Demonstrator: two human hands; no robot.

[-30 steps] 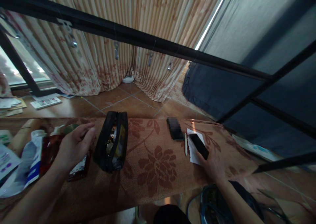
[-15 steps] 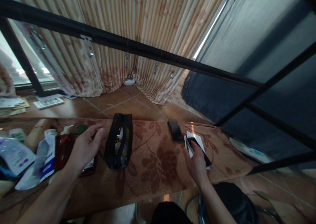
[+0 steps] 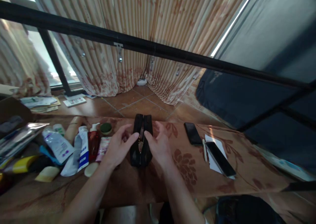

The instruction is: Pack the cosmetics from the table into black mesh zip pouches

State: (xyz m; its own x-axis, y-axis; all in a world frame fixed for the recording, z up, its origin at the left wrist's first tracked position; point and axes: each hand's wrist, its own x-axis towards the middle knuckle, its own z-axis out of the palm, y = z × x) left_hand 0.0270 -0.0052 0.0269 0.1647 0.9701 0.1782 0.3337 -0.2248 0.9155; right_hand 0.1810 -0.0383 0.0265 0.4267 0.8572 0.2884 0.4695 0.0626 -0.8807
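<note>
A black zip pouch (image 3: 141,153) lies open on the brown floral tablecloth (image 3: 192,178), with small items visible inside. My left hand (image 3: 119,147) rests against the pouch's left side and my right hand (image 3: 158,145) against its right side. On both hands the fingers are spread and the thumbs touch the edges of the opening. Neither hand grips anything else.
Left of the pouch lie several tubes, a red bottle (image 3: 93,141), a green-lidded jar (image 3: 106,128) and sachets. To the right lie a black phone (image 3: 193,133), a second phone (image 3: 220,154) on white paper and a pen (image 3: 204,145). A black bar (image 3: 158,51) crosses above.
My right hand left the phone on the white paper and came to the pouch. My left hand moved off the red bottle to the pouch's left side. The view swung left.
</note>
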